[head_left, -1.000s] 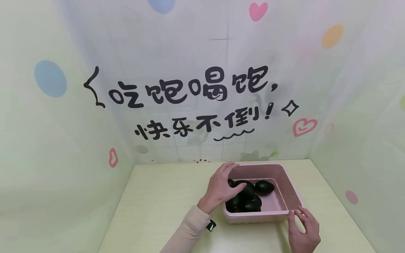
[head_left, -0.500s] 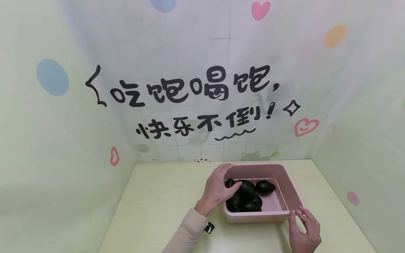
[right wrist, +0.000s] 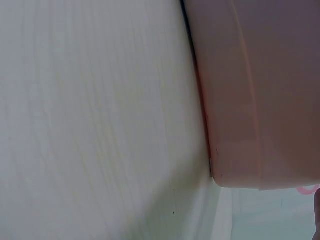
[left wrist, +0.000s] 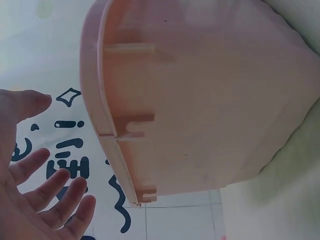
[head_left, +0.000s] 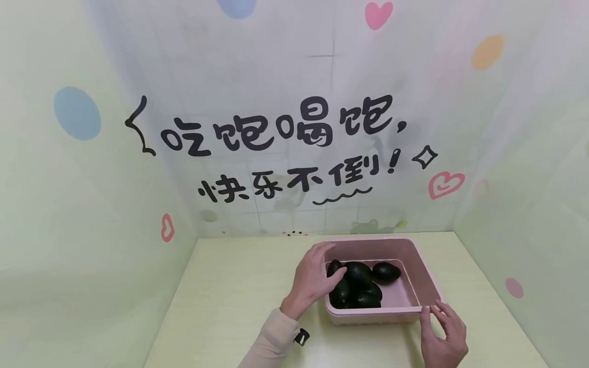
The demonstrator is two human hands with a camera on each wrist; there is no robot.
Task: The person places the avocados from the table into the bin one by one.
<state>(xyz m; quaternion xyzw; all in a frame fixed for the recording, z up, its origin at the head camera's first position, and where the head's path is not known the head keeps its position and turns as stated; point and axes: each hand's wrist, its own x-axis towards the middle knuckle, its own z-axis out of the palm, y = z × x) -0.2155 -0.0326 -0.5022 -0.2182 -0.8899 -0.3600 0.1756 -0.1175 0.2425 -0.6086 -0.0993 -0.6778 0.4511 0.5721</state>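
In the head view a pink plastic bin [head_left: 425,271] stands on the table's right half. Several dark, glossy avocados [head_left: 359,275] lie in it, mostly piled on its left side. My left hand [head_left: 308,281] hovers by the bin's left rim, fingers spread and thumb over the avocados. From the left wrist, the left fingers [left wrist: 60,190] appear loosely bent and apart from the bin's outer wall [left wrist: 210,110]. At the front right corner, my right hand [head_left: 444,335] pinches the bin's rim between thumb and fingers. Only a sliver of a right finger [right wrist: 317,212] shows in the right wrist view.
A pale wood-grain table [head_left: 230,286] lies under the bin, its surface extending to the left. Printed wall sheets [head_left: 257,214] enclose the back and both sides. A black band [head_left: 301,337] sits at my left cuff.
My left hand has drawn slightly left and down, its thumb pulling back from over the avocados, so more of them show. The right hand and bin stay in place.
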